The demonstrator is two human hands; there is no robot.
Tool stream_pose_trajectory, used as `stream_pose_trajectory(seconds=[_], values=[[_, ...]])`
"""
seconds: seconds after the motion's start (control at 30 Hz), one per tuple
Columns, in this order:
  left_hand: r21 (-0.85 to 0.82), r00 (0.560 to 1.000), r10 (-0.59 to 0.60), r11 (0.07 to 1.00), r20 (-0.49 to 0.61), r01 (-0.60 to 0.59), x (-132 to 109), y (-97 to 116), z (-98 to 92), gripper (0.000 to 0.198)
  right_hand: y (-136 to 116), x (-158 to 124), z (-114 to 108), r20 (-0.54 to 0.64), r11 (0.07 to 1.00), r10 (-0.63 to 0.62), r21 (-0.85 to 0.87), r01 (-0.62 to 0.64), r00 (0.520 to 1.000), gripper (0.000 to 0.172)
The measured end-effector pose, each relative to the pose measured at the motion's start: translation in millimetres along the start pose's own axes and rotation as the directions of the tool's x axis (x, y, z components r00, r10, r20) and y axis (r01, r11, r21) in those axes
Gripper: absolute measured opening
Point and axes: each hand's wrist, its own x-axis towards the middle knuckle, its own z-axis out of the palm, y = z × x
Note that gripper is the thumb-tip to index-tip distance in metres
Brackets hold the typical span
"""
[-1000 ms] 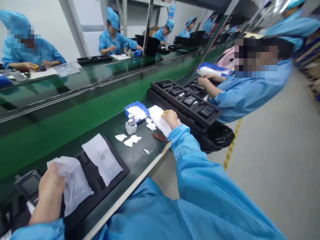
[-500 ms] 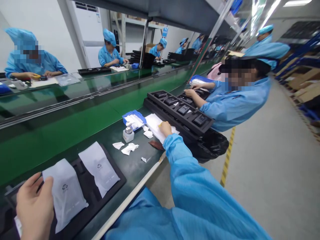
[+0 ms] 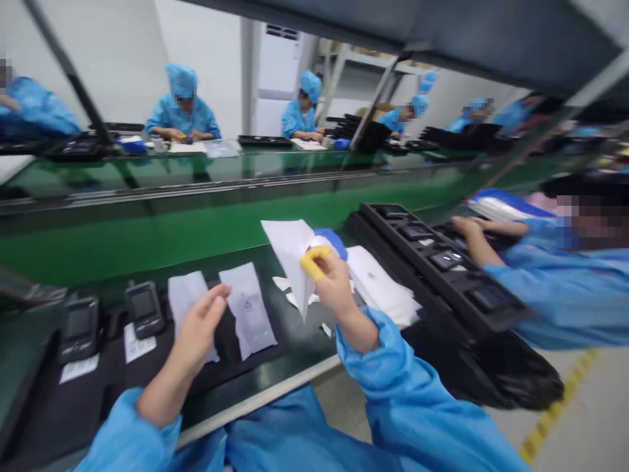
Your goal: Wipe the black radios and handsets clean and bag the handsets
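My right hand [image 3: 330, 283] is raised over the bench, pinching a white pouch [image 3: 289, 252] between thumb and a yellow-capped finger. My left hand [image 3: 200, 328] hovers with fingers loosely spread over a black tray [image 3: 162, 367], holding nothing. Two white pouches lie on that tray, one [image 3: 184, 298] partly under my left hand, the other [image 3: 248, 308] just right of it. Two small black devices with screens [image 3: 78, 324] [image 3: 143, 307] sit in the tray's left slots.
A stack of white pouches [image 3: 381, 288] lies on the bench by a long black tray of devices [image 3: 442, 269], where a co-worker's hands [image 3: 466, 228] rest. A green conveyor [image 3: 196, 226] runs behind. More workers in blue sit across it.
My right hand has lifted a white pouch off the stack and brought it toward the middle. My left hand let go of its pouch, which now lies on the tray. The view swung left.
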Motion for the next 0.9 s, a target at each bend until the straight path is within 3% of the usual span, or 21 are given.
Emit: stream_pose_trajectory(seconds=[0.03, 0.1, 0.2, 0.3, 0.37, 0.43, 0.5, 0.6, 0.7, 0.8, 0.9], values=[[-0.087, 0.999, -0.021, 0.996, 0.038, 0.024, -2.1, 0.9, 2.6, 0.067, -15.9, -13.9, 17.3, 0.054, 0.981, -0.154, 0.129, 0.146, 0.987, 0.008], [-0.228, 0.999, 0.003, 0.974, 0.034, 0.005, -5.8, 5.0, 2.4, 0.068, -40.5, -42.4, 47.9, 0.145, 0.922, -0.336, 0.253, 0.294, 0.930, 0.010], [-0.317, 0.982, -0.008, 0.947, -0.189, -0.054, -11.6, 12.7, -16.3, 0.060, -61.9, -74.6, 80.5, 0.338, 0.882, -0.451, 0.311, 0.354, 0.826, 0.010], [-0.262, 0.924, -0.059, 0.964, -0.378, -0.046, -20.3, 14.9, -54.7, 0.057, -77.9, -77.7, 101.4, 0.487, 0.870, -0.491, 0.320, 0.375, 0.723, 0.010], [-0.209, 0.890, -0.091, 0.978, -0.447, -0.005, -26.6, 11.9, -83.2, 0.055, -92.4, -61.7, 116.9, 0.510, 0.878, -0.479, 0.272, 0.395, 0.714, 0.016], [-0.182, 0.865, -0.115, 0.983, -0.489, 0.028, -31.5, 6.9, -107.3, 0.054, -110.2, -37.2, 139.4, 0.529, 0.905, -0.414, 0.159, 0.394, 0.740, 0.019], [-0.169, 0.850, -0.124, 0.985, -0.512, 0.042, -34.9, 1.9, -123.7, 0.053, -127.9, -12.4, 169.9, 0.652, 0.919, -0.299, 0.002, 0.394, 0.696, 0.021], [-0.140, 0.850, -0.118, 0.989, -0.514, 0.053, -38.0, -1.9, -134.9, 0.054, -147.3, 12.0, 222.1, 0.734, 0.927, -0.205, -0.066, 0.370, 0.647, 0.026], [-0.105, 0.867, -0.112, 0.992, -0.486, 0.069, -39.9, -0.8, -138.6, 0.055, -157.2, 18.0, 265.1, 0.802, 0.944, -0.092, -0.118, 0.308, 0.591, 0.028], [-0.072, 0.872, -0.105, 0.994, -0.478, 0.080, -41.0, 1.8, -142.0, 0.052, -162.3, 13.7, 285.2, 0.846, 0.958, -0.036, -0.123, 0.260, 0.531, 0.030], [-0.049, 0.864, -0.099, 0.995, -0.493, 0.086, -41.8, 2.1, -145.6, 0.046, -165.2, 8.8, 278.4, 0.834, 0.968, -0.052, -0.093, 0.233, 0.549, 0.019]])
